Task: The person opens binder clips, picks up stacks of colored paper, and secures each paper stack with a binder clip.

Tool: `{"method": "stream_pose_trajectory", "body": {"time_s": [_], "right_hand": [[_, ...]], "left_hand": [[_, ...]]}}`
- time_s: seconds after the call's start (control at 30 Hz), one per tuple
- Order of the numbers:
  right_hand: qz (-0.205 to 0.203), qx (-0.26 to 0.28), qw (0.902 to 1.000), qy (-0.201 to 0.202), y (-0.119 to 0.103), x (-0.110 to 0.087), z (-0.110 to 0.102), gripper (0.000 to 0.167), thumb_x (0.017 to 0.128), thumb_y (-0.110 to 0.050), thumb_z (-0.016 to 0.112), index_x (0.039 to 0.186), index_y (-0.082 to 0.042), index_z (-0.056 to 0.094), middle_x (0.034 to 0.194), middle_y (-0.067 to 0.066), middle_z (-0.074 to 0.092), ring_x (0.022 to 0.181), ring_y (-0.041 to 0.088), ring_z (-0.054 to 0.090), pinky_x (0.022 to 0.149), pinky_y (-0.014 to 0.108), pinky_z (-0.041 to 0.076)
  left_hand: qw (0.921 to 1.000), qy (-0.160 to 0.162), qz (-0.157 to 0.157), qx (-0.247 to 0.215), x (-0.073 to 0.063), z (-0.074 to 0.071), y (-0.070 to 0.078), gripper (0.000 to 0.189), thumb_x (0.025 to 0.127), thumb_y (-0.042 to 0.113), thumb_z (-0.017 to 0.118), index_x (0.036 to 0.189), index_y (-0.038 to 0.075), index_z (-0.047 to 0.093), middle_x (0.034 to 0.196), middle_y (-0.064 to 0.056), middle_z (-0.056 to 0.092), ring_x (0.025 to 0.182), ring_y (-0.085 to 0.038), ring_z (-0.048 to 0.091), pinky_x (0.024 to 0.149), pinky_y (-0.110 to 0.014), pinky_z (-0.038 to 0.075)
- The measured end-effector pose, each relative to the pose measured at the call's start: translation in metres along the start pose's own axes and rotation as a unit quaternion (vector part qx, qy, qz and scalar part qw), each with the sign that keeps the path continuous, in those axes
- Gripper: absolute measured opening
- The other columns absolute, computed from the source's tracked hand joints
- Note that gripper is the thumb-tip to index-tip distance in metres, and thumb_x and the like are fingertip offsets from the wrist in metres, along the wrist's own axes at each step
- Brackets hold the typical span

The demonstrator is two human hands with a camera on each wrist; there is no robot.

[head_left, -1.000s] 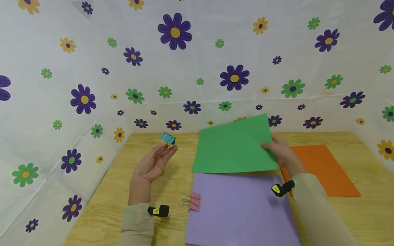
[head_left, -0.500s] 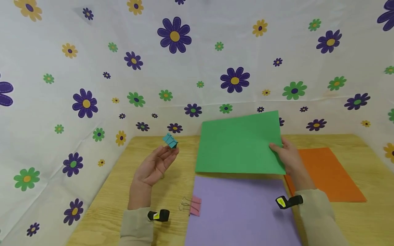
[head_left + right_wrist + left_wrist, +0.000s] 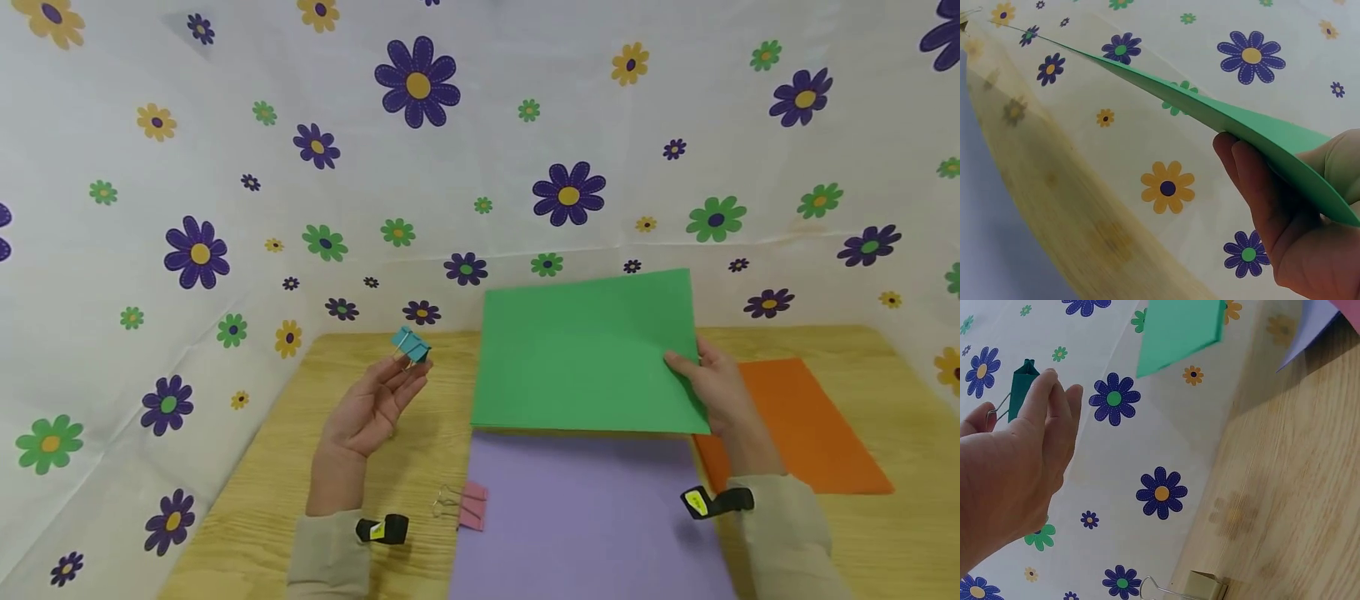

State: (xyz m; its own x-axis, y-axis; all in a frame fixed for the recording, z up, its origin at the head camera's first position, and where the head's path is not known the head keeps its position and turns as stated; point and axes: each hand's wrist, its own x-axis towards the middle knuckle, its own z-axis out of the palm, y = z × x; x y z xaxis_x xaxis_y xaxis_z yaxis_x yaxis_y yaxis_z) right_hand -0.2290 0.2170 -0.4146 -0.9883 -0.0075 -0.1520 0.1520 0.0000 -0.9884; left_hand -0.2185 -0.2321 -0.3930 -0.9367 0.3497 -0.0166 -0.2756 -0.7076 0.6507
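My left hand [image 3: 371, 410] pinches a blue binder clip [image 3: 411, 343] by its wire handles, raised off the table on the left. In the left wrist view, the clip's body [image 3: 1021, 394] stands up between thumb and fingers. On the other side, my right hand [image 3: 726, 400] grips the right edge of green paper [image 3: 585, 358], thumb on the front face and fingers behind. The green paper is tilted up, its lower edge over the top of purple paper [image 3: 585, 517]. A pink binder clip [image 3: 473, 506] sits on the purple paper's left edge, its handles pointing left.
Orange paper [image 3: 817, 433] lies on the wooden table [image 3: 255, 533] to the right, partly behind my right hand. A yellowish binder clip [image 3: 1204, 586] lies low in the left wrist view. A white flowered cloth [image 3: 480, 150] rises behind and along the left.
My right hand has moved right and a little toward me, carrying the green paper, which now stands more level. The blue binder clip has tipped slightly in my left hand.
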Motion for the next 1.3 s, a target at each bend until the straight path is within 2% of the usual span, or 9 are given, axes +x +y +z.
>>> {"method": "stream_pose_trajectory", "body": {"time_s": [0.13,0.5,0.6,0.67,0.73,0.8,0.9,1.07,1.3], "right_hand": [[-0.010,0.016,0.9998,-0.005,-0.003,-0.005,-0.001,0.068,0.103,-0.024,0.055,0.157,-0.003,0.020,0.088,-0.017,0.066,0.077,0.004,0.067,0.068,0.027,0.059],[-0.035,0.068,0.9970,-0.014,-0.008,-0.013,-0.008,0.071,0.100,-0.025,0.061,0.157,-0.004,0.023,0.089,-0.016,0.071,0.076,0.005,0.070,0.066,0.026,0.059],[-0.048,0.077,0.9958,-0.011,-0.008,-0.014,-0.010,0.056,0.099,-0.026,0.062,0.148,-0.012,0.040,0.091,-0.016,0.072,0.077,0.005,0.070,0.067,0.025,0.059],[-0.060,0.084,0.9946,-0.009,-0.008,-0.014,-0.011,0.039,0.098,-0.025,0.063,0.134,-0.019,0.050,0.091,-0.016,0.072,0.077,0.005,0.070,0.066,0.025,0.058],[-0.075,0.091,0.9930,-0.010,-0.008,-0.015,-0.013,0.025,0.098,-0.023,0.063,0.121,-0.026,0.054,0.090,-0.015,0.072,0.076,0.005,0.070,0.066,0.024,0.058],[-0.088,0.101,0.9909,-0.014,-0.008,-0.015,-0.016,0.021,0.099,-0.021,0.063,0.116,-0.029,0.055,0.091,-0.014,0.073,0.075,0.005,0.070,0.065,0.024,0.058],[-0.100,0.117,0.9878,-0.021,-0.008,-0.017,-0.019,0.021,0.099,-0.019,0.062,0.116,-0.029,0.057,0.092,-0.012,0.073,0.075,0.006,0.071,0.064,0.024,0.058],[-0.099,0.147,0.9840,-0.024,-0.009,-0.019,-0.024,0.022,0.098,-0.017,0.063,0.115,-0.030,0.061,0.091,-0.011,0.074,0.075,0.007,0.071,0.063,0.025,0.058],[-0.117,0.165,0.9785,-0.041,-0.010,-0.021,-0.028,0.024,0.099,-0.012,0.060,0.118,-0.028,0.063,0.095,-0.008,0.075,0.077,0.009,0.072,0.064,0.026,0.059]], "left_hand": [[0.9998,0.014,-0.002,0.013,0.000,0.002,0.001,0.030,0.108,0.010,0.038,0.120,-0.002,0.062,0.122,-0.020,0.064,0.112,-0.027,0.067,0.099,-0.033,0.048],[0.9989,0.024,0.004,0.040,0.001,0.006,-0.001,0.030,0.108,0.010,0.037,0.118,0.000,0.064,0.117,-0.016,0.066,0.110,-0.024,0.067,0.097,-0.032,0.051],[0.9982,0.032,0.009,0.051,0.001,0.009,-0.001,0.030,0.108,0.010,0.038,0.117,0.001,0.065,0.115,-0.015,0.067,0.109,-0.024,0.068,0.096,-0.032,0.052],[0.9971,0.038,0.014,0.065,0.000,0.011,-0.001,0.028,0.108,0.009,0.039,0.117,0.002,0.065,0.115,-0.015,0.067,0.109,-0.025,0.068,0.095,-0.032,0.052],[0.9953,0.044,0.019,0.085,-0.001,0.015,-0.001,0.026,0.107,0.008,0.040,0.118,0.002,0.063,0.115,-0.014,0.067,0.108,-0.024,0.068,0.095,-0.032,0.052],[0.9926,0.046,0.023,0.110,-0.001,0.018,-0.002,0.025,0.107,0.007,0.041,0.120,0.003,0.062,0.116,-0.013,0.066,0.108,-0.024,0.068,0.094,-0.031,0.052],[0.9876,0.047,0.027,0.147,-0.001,0.022,-0.004,0.023,0.106,0.007,0.042,0.122,0.004,0.059,0.115,-0.011,0.066,0.108,-0.022,0.068,0.094,-0.030,0.052],[0.9772,0.046,0.037,0.204,-0.001,0.028,-0.007,0.019,0.106,0.009,0.044,0.120,0.005,0.057,0.115,-0.008,0.067,0.108,-0.020,0.069,0.094,-0.029,0.053],[0.9705,0.049,0.048,0.231,-0.006,0.032,-0.008,0.020,0.106,0.010,0.045,0.123,0.002,0.052,0.112,-0.007,0.067,0.105,-0.019,0.070,0.091,-0.028,0.054]]}}
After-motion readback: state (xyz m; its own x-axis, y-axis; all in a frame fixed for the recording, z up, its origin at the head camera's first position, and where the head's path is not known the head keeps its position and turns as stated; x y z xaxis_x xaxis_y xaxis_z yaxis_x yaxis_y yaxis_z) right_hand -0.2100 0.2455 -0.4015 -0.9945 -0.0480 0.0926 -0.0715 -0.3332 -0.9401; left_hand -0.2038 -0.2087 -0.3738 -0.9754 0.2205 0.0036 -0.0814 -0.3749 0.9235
